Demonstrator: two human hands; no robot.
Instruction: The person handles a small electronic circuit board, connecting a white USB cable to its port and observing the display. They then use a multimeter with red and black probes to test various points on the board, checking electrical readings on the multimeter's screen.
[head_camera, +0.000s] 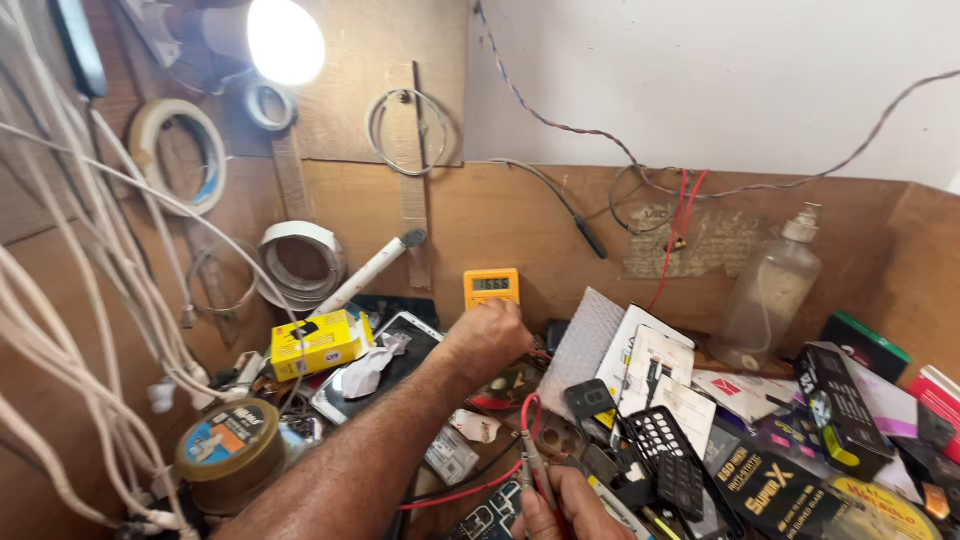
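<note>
While the left hand (488, 335) reaches the yellow multimeter (491, 287) (fingers hidden, grip unclear), the right hand (560, 505) pinches probes (532, 465), apparently mid-measurement.

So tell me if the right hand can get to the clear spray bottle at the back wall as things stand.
Probably not freely: the right hand is holding the red probes, and boxes and packets are piled between it and the spray bottle.

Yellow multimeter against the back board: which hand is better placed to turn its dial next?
Left, most likely. The left hand already rests on the yellow multimeter, just below its display. The right hand is low at the frame's bottom edge, gripping the probes with their red lead, so it is busy and farther off.
</note>
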